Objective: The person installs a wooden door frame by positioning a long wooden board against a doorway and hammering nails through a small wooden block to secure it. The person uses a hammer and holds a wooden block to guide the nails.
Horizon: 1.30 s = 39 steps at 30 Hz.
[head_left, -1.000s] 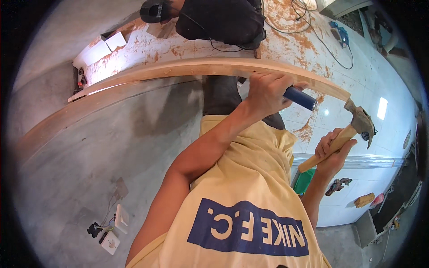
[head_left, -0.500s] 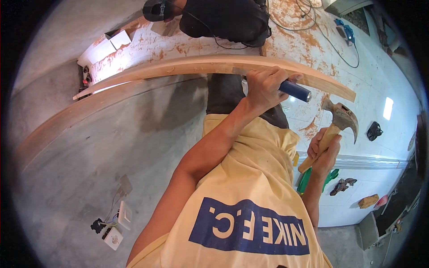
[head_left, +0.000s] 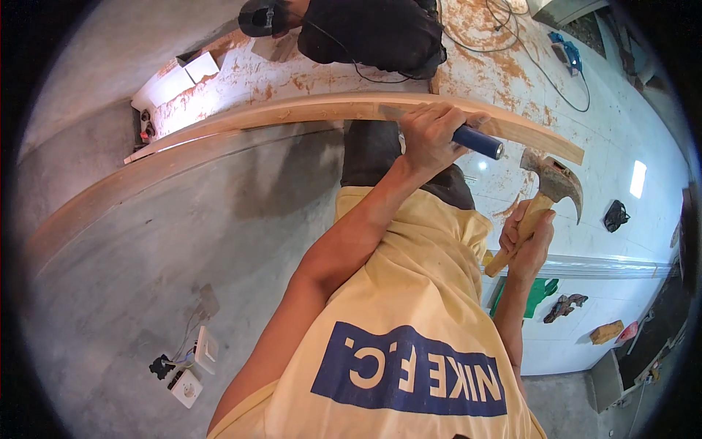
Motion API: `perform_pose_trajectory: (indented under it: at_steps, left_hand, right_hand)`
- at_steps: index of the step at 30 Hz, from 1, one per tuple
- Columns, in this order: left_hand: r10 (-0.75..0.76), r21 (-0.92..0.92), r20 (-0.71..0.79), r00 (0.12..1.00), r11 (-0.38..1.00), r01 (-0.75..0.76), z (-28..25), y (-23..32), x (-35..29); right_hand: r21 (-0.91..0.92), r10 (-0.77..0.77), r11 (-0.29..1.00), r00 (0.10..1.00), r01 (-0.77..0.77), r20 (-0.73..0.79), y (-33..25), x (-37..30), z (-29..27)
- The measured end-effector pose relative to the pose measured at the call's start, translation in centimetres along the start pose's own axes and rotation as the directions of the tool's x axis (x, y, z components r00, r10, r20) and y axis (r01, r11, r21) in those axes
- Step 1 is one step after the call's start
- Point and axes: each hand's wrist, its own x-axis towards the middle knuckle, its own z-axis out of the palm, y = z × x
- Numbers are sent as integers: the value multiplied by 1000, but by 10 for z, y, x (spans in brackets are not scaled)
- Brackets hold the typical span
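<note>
Blue-handled chisel (head_left: 479, 142) sits in the left hand's (head_left: 431, 137) closed fist, blade at the near edge of the wooden board (head_left: 322, 110). A second ago my remote feed showed the hammer (head_left: 552, 183) meeting the board's right end; now I see its head apart, nearer the chisel, the right hand (head_left: 530, 249) wrapped round the handle. Reddish sawdust (head_left: 504, 69) streaks the white floor (head_left: 614, 139); a blue power tool (head_left: 569, 53) lies toward its far right edge, grey wall (head_left: 183, 241) at left

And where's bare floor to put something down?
White tiled floor looks bare between the blue corded tool and crumpled black bundle. It's crowded near the long tan wooden board: left hand gripping a blue-handled tool, right hand a wooden-handled claw hammer.
</note>
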Motion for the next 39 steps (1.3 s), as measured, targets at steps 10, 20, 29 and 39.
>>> perform_pose_trajectory:
  at_steps: [10,20,29,39]
  left_hand:
    - [-17,21,10,1000,1000,17,4,1,-4]
    - [4,63,84,996,998,-10,4,1,-7]
    - [-30,65,176,984,998,19,7,-1,-6]
    - [-77,102,217,973,993,56,5,-2,-11]
  right_hand:
    - [201,8,979,998,-22,67,6,3,6]
    - [48,52,998,999,-51,-16,8,10,1]
    - [100,135,986,991,-134,-4,11,22,-2]
    - [259,131,958,991,-125,-6,17,23,-2]
